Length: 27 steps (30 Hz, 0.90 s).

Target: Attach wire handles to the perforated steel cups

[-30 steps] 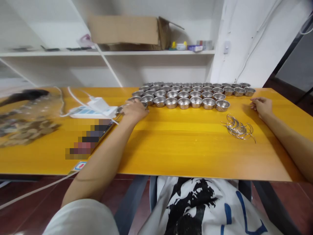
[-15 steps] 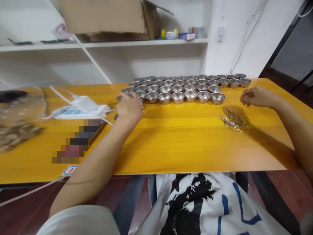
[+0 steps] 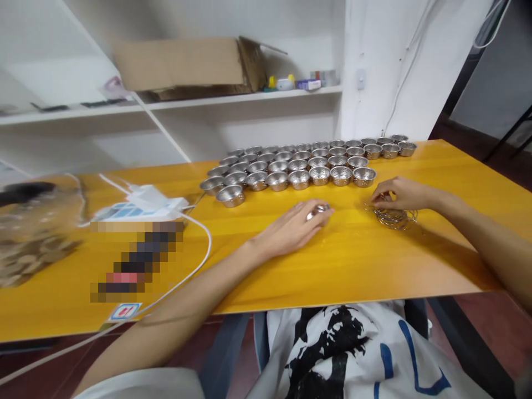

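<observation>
A metal cup (image 3: 321, 209) is being carried by the left hand (image 3: 291, 228) away from the left end of the cup rows (image 3: 299, 179), while the curved wires (image 3: 393, 221) are being reached by the right hand (image 3: 403, 193)

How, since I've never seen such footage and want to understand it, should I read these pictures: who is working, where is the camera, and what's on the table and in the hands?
There is no machine here: these are a person's two bare hands. The camera is worn on the head, looking forward and down, so you see roughly what the wearer sees.

On the table, small metal cups with holes stand in rows. Nearer the right hand lies a pile of curved wires. Off to the left are a power strip and some brown pieces.

The left hand holds a shiny metal piece, probably a cup, partly hidden. The right hand is at the wires; whether it grips one is unclear.
</observation>
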{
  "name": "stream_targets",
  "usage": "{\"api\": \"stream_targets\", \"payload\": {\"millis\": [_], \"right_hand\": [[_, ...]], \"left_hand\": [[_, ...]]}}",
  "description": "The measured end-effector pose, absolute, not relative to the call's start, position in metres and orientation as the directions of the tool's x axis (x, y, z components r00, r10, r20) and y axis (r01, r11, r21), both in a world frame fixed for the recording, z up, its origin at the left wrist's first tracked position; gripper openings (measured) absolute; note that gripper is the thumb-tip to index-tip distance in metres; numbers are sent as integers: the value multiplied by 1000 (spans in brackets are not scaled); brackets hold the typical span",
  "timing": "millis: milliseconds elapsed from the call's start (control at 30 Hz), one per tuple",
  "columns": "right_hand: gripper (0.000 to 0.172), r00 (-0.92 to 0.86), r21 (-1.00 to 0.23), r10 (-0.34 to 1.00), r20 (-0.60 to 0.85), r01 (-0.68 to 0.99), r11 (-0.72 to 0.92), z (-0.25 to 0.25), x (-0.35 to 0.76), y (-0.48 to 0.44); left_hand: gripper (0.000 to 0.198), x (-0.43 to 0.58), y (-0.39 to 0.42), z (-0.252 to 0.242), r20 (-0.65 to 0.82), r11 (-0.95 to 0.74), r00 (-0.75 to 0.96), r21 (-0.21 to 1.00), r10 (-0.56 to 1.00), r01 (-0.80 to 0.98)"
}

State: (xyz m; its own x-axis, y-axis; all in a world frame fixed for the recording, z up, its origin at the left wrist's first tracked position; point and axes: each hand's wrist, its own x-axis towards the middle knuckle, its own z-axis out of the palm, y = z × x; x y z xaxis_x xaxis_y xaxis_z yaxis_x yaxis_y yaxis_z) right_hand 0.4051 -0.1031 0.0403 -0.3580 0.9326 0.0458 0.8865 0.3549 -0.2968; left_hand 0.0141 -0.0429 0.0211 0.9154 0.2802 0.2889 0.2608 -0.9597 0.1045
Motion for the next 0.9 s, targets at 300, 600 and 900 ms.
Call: {"api": "stream_targets", "payload": {"millis": [300, 600, 900], "right_hand": [[7, -246, -109, 958, 148, 959, 263, 13, 386, -100], [9, -155, -131, 974, 163, 975, 177, 16, 382, -102], [8, -83, -104, 987, 136, 990, 98, 16, 373, -105]], "left_hand": [[97, 24, -34, -7, 327, -777, 801, 577, 502, 251], [39, 31, -36, -2, 357, -758, 847, 648, 393, 79], [62, 23, -45, 6, 226, -513, 907, 858, 356, -12]]}}
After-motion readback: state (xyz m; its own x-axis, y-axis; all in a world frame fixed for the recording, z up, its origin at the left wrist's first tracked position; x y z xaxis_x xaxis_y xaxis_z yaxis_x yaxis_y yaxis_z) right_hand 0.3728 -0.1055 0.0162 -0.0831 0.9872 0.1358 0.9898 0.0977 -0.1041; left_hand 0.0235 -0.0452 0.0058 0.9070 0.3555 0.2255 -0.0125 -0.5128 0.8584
